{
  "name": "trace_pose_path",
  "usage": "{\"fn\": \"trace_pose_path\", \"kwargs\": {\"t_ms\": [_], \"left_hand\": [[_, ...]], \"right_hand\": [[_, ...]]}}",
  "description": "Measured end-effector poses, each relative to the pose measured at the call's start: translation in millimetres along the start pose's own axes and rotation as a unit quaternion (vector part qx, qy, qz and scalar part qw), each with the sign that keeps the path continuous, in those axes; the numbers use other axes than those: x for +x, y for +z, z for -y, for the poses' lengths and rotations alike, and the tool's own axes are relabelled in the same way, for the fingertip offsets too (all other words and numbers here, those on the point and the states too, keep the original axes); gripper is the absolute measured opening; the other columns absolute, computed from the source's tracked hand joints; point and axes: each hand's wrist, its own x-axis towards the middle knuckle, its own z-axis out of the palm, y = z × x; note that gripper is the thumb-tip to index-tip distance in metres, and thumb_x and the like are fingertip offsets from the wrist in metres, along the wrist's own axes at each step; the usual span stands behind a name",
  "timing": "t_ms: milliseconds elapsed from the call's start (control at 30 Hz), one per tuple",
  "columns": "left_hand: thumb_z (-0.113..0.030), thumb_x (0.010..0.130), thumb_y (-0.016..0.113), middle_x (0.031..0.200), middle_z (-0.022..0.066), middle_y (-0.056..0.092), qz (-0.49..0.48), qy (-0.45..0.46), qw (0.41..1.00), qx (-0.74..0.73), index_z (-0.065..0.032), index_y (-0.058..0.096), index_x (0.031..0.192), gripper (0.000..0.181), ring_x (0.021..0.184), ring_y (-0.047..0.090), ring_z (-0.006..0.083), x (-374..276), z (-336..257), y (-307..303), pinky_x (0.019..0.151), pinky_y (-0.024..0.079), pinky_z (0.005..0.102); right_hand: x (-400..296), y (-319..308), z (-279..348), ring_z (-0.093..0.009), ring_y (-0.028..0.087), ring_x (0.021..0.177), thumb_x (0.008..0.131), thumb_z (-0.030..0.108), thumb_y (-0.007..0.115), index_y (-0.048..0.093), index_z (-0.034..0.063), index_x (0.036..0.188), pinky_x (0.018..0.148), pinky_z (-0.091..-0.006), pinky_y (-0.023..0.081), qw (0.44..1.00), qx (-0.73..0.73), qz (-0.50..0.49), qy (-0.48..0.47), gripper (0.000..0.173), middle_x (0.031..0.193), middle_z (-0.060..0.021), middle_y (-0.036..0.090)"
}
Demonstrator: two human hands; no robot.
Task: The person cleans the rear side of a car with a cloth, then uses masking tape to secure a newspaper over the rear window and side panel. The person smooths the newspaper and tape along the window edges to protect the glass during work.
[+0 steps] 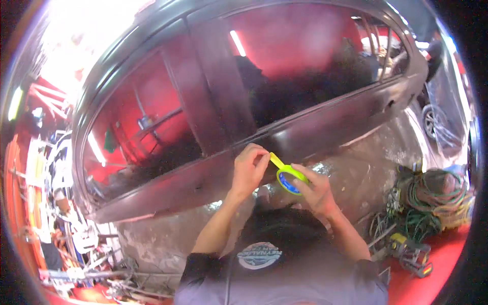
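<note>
A roll of yellow-green masking tape (pixel 282 179) with a blue inner core is in my right hand (pixel 318 190), its rim pinched between thumb and fingers. From the roll a short strip runs up to the left, and my left hand (pixel 249 167) pinches its free end between thumb and fingertips. Both hands are in front of the side of a dark car body (pixel 213 164), just below the window line. The car's side windows (pixel 297 68) reflect red walls and a tube light. Whether the left hand touches the door panel, I cannot tell.
Coiled hoses or cables (pixel 436 194) lie at the right, above a yellow and black power tool (pixel 410 253) on a red surface. Metal parts and rods (pixel 87 272) are heaped at the lower left. Another car's wheel (pixel 431 121) shows at the far right.
</note>
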Motion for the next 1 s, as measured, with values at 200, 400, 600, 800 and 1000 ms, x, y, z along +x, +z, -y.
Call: {"fn": "trace_pose_path", "kwargs": {"t_ms": [200, 400, 600, 800, 1000], "left_hand": [[-0.005, 0.090, 0.072, 0.093, 0.0108, 0.069, -0.006, 0.018, 0.999, -0.027, 0.0011, 0.069, 0.092, 0.007, 0.087, 0.067, 0.0206, 32.6, 2.7, -26.2, 0.081, 0.052, 0.0319], [-0.005, 0.090, 0.073, 0.093, 0.0114, 0.070, 0.014, 0.069, 0.997, -0.035, 0.0005, 0.070, 0.093, 0.007, 0.086, 0.068, 0.0235, 57.0, 18.0, -48.6, 0.078, 0.053, 0.0324], [-0.004, 0.090, 0.073, 0.093, 0.0130, 0.071, 0.022, 0.213, 0.975, 0.061, -0.0008, 0.071, 0.099, 0.010, 0.083, 0.069, 0.0246, 142.0, -37.1, -100.0, 0.077, 0.055, 0.0342], [-0.003, 0.086, 0.073, 0.094, 0.0166, 0.069, -0.015, 0.443, 0.877, 0.184, -0.0014, 0.069, 0.099, 0.014, 0.087, 0.068, 0.0371, 279.1, -142.7, -132.0, 0.080, 0.055, 0.0426], [-0.010, 0.094, 0.055, 0.128, 0.0257, 0.064, -0.072, 0.380, 0.830, 0.402, -0.0097, 0.061, 0.134, 0.040, 0.115, 0.063, 0.0458, 464.1, -153.3, -90.2, 0.103, 0.046, 0.0514]], "right_hand": [[28.7, 12.8, 11.4, -0.027, 0.074, 0.094, 0.093, 0.013, 0.071, 0.067, -0.0005, 0.129, 0.083, -0.0387, 0.057, 0.993, -0.052, -0.037, -0.098, 0.039, 0.114, -0.0186, 0.074], [59.9, 15.5, 40.4, -0.022, 0.073, 0.095, 0.094, 0.017, 0.072, 0.070, -0.0017, 0.124, 0.084, -0.0357, 0.056, 0.999, 0.011, -0.018, -0.043, 0.035, 0.108, -0.0155, 0.076], [89.8, -60.3, 68.7, -0.011, 0.065, 0.083, 0.098, 0.015, 0.069, 0.075, 0.0001, 0.114, 0.073, -0.0285, 0.053, 0.971, 0.106, -0.202, 0.075, 0.023, 0.101, -0.0051, 0.074], [208.5, -154.9, 109.3, -0.013, 0.062, 0.073, 0.098, 0.011, 0.065, 0.070, 0.0007, 0.124, 0.066, -0.0269, 0.048, 0.889, 0.229, -0.351, -0.184, 0.028, 0.086, -0.0035, 0.067], [410.1, -243.3, 133.8, -0.029, 0.067, 0.079, 0.094, 0.011, 0.063, 0.071, 0.0059, 0.120, 0.073, -0.0391, 0.053, 0.775, -0.336, -0.339, -0.414, 0.028, 0.090, -0.0149, 0.068]]}}
